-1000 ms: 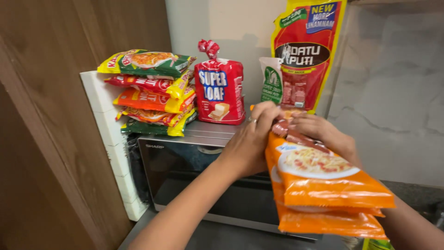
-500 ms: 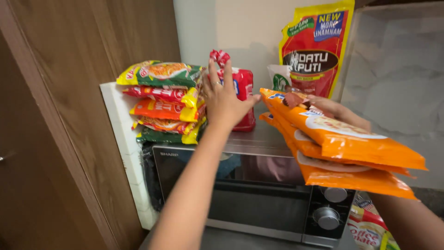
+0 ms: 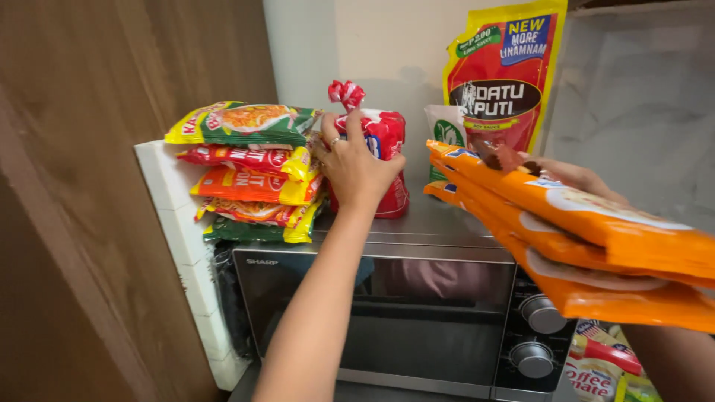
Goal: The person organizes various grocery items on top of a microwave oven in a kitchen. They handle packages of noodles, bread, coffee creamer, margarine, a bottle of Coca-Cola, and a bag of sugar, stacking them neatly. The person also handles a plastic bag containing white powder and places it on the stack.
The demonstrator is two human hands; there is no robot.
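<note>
My left hand wraps around a red tied bag that stands on top of a black toaster oven. Right beside that hand is a stack of several noodle packets in green, red, orange and yellow. My right hand holds a pile of three orange packets level over the oven's right side; most of the hand is hidden under and behind them.
A tall yellow and red pouch leans on the back wall, with a small white and green packet in front of it. A wooden panel stands at left. Oven knobs and more packets sit lower right.
My left hand left the orange packets and moved left and back onto the red bag. The orange packets rose and shifted right in my right hand. The view moved closer.
</note>
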